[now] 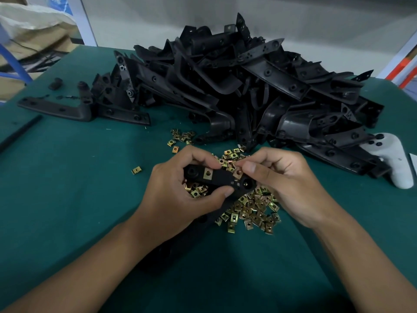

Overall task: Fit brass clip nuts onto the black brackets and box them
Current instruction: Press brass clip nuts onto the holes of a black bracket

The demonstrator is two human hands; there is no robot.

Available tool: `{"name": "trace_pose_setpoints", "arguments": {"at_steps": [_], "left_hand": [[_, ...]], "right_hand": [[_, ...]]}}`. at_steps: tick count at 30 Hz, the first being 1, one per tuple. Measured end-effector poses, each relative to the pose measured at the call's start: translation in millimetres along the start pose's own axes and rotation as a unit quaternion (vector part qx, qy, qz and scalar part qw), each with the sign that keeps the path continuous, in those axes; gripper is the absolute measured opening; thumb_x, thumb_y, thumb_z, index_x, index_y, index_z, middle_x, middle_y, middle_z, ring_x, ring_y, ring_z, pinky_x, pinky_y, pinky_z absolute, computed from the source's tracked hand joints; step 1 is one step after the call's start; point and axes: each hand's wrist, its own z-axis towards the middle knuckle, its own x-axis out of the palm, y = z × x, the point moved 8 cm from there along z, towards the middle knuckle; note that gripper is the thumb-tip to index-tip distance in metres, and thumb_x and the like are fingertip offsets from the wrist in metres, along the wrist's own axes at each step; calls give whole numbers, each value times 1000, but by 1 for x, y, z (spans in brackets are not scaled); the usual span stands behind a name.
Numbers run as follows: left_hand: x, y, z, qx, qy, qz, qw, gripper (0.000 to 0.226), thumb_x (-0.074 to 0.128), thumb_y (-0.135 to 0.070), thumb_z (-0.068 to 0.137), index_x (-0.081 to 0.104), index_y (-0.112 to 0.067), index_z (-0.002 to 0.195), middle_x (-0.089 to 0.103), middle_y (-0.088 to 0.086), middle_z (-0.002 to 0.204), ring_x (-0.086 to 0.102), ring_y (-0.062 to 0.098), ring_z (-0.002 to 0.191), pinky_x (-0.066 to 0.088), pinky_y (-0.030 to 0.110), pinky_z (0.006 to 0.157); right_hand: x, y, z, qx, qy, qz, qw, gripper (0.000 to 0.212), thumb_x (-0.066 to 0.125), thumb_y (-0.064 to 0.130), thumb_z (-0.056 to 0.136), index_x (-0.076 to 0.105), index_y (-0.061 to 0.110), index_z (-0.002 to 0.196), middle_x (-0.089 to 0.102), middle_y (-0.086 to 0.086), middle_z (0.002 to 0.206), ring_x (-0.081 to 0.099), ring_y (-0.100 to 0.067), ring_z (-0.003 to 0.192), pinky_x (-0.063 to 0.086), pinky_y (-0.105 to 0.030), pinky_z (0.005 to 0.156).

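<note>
My left hand (180, 190) grips a black bracket (222, 180) over the middle of the green table, thumb on its near edge. One brass clip nut (208, 174) sits fitted on the bracket's upper face. My right hand (286, 177) pinches a second brass clip nut (238, 173) against the bracket's right end, beside a round hole. Beneath both hands lies a loose heap of brass clip nuts (252, 211). A big pile of black brackets (248, 86) fills the far side of the table.
Green table mat (67, 188) covers the work surface. A few stray clip nuts (136, 170) and a small cluster (180, 137) lie to the left. Single brackets (58, 108) rest at far left. A white handheld device (392, 159) lies at right. Cardboard and bags stand beyond the left edge.
</note>
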Motion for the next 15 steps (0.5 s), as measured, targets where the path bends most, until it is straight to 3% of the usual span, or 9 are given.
{"name": "trace_pose_setpoints", "arguments": {"at_steps": [3,7,12,15], "left_hand": [[1,-2,0,12,7,2,1000,33,84,-33,75,65,-34,102,74,-18,96,73,5,88,55,16,80],[2,-1,-1,0,18,-7,1000,29,84,-31,75,66,-33,99,75,-14,93,73,10,83,58,24,74],[-1,0,-1,-6,-6,-9,1000,27,83,-33,76,67,-33,98,76,-14,90,74,9,82,60,25,72],[-2,2,0,-10,-19,-10,1000,27,83,-37,77,66,-36,98,75,-16,90,73,7,81,57,21,71]], "right_hand": [[2,0,0,2,7,-2,1000,28,77,54,79,80,30,93,78,4,92,70,-4,84,53,-17,78],[7,1,-1,-5,32,-15,999,12,74,38,86,80,29,92,77,7,88,68,0,81,51,-13,73],[10,2,-3,-9,59,3,998,26,81,48,76,79,33,98,77,6,92,69,-3,85,52,-15,74],[12,3,-3,-22,69,-2,997,30,85,27,75,77,32,104,76,8,94,70,-3,85,54,-15,75]]}}
